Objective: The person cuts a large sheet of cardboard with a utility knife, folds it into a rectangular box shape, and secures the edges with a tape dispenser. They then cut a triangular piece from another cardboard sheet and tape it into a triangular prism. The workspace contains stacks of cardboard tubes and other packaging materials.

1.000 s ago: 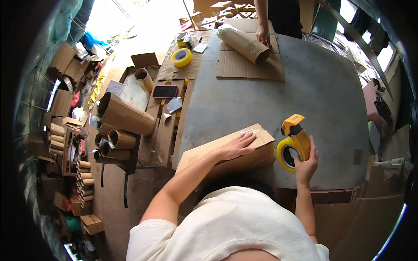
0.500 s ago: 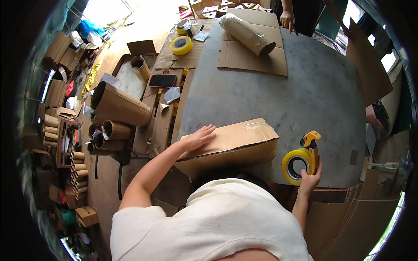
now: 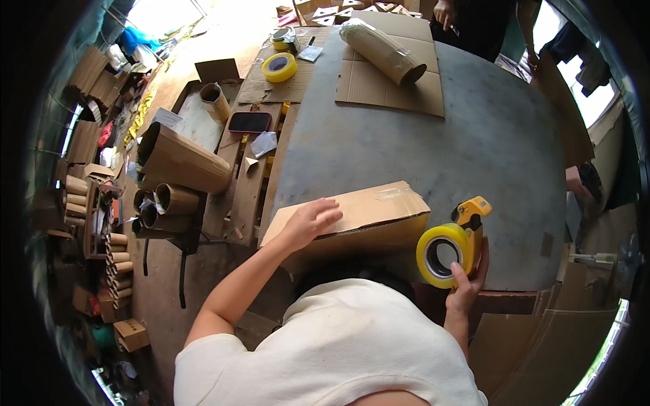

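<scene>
A brown cardboard box (image 3: 369, 205) lies near the table's front edge, with clear tape across its right end. My left hand (image 3: 311, 223) rests on the box's upper face towards its left end, fingers stretched out and holding nothing. Right of the box, my right hand (image 3: 467, 281) is closed around a yellow and black tape dispenser (image 3: 472, 211), which carries a big roll of yellow tape (image 3: 437, 256). The dispenser is raised, its cutter end pointing away from me, and sits close to the box's right end.
On the grey table (image 3: 501, 155), a wrapped cardboard tube (image 3: 382, 51) lies on a flat cardboard sheet (image 3: 365, 91). To the left are a phone (image 3: 250, 122), a spare tape roll (image 3: 279, 68) and several upright tubes (image 3: 183, 159). Another person's hand (image 3: 445, 13) shows at the far edge.
My right hand has brought the tape dispenser left, nearer the box. My left hand has shifted slightly on the box. The other person and the cardboard sheet at the far right have moved.
</scene>
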A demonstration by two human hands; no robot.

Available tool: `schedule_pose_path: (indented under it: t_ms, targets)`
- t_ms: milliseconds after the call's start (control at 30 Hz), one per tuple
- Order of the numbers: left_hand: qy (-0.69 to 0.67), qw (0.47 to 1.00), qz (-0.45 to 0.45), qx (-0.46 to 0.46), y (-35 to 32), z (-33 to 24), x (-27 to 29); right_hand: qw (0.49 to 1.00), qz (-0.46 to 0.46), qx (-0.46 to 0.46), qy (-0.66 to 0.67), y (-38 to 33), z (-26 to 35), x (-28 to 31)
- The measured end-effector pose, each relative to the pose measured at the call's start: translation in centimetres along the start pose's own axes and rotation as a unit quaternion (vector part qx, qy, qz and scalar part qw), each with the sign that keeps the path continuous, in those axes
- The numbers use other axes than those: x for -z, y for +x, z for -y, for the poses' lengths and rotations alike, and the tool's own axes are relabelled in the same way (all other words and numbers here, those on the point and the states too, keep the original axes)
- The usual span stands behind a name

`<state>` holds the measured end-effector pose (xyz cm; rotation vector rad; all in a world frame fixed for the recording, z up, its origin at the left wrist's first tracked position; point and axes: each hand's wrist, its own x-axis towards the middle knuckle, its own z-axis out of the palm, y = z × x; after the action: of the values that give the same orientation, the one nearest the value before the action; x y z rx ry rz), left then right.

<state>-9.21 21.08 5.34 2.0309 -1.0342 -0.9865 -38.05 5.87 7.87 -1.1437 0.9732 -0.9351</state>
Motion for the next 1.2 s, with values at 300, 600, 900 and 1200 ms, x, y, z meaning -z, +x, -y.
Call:
schedule_pose_path:
  t_ms: [300,600,900,1200]
  targets:
    - [-0.415,0.906,0.084,-0.006,0.8,-9.2,-5.1,0.960,0.095,0.161,-0.206,-4.4,-0.2,0.7]
    - [0.232,0.839,0.037,-0.491,-10.8,-24.3,1.0,0.967,0.035,0.152,-0.204,-4.4,-0.8,3.1]
    - [0.246,0.867,0.123,-0.415,-6.0,-24.1,-1.8,0.963,0.033,0.190,-0.188,-3.4,-1.0,2.4]
    - [-0.432,0.885,0.146,0.093,2.9,-13.9,-5.3,0.894,0.120,0.339,-0.267,-2.0,-1.5,2.7]
